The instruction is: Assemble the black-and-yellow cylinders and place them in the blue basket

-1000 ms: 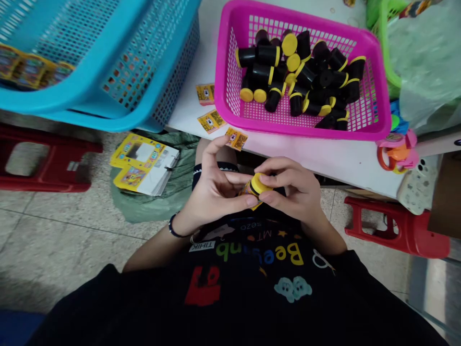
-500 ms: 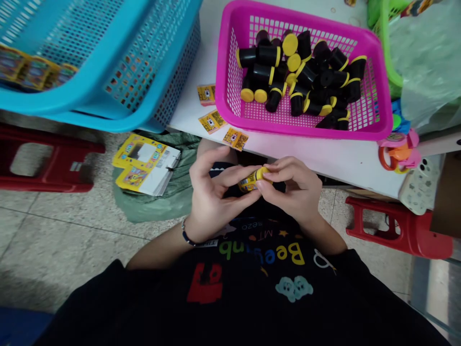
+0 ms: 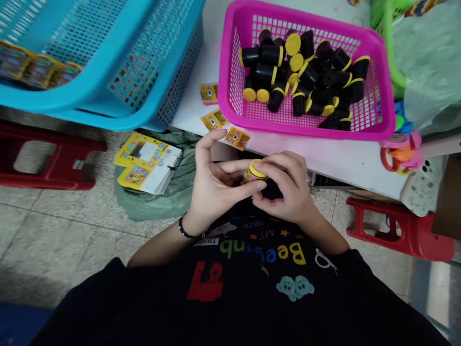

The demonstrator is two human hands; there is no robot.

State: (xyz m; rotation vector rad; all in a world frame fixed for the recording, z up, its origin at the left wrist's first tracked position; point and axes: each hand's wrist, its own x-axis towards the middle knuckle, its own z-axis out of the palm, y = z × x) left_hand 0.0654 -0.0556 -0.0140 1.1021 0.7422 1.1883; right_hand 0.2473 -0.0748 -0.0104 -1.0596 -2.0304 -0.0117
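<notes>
A small black tube with a yellow cap (image 3: pixel 255 172) and a yellow label round it sits between both hands, just below the table edge. My left hand (image 3: pixel 212 185) pinches it with thumb and fingers, index finger raised. My right hand (image 3: pixel 286 185) wraps over its other end. A pink basket (image 3: pixel 382 91) on the white table (image 3: pixel 345 158) holds several black tubes with yellow caps (image 3: pixel 302 72). Three loose yellow labels (image 3: pixel 237 138) lie by the basket near the table edge.
A blue basket (image 3: pixel 108 67) with printed yellow packs stands at the left. Yellow cards (image 3: pixel 147 163) lie on a green bag on the floor. Red stools (image 3: pixel 403 230) flank me. A tape dispenser (image 3: pixel 398 154) and a phone (image 3: pixel 421 185) sit at the right.
The tube has been turned between my fingers, its yellow cap now facing up. My right hand has closed further over it; both hands stay in the same place.
</notes>
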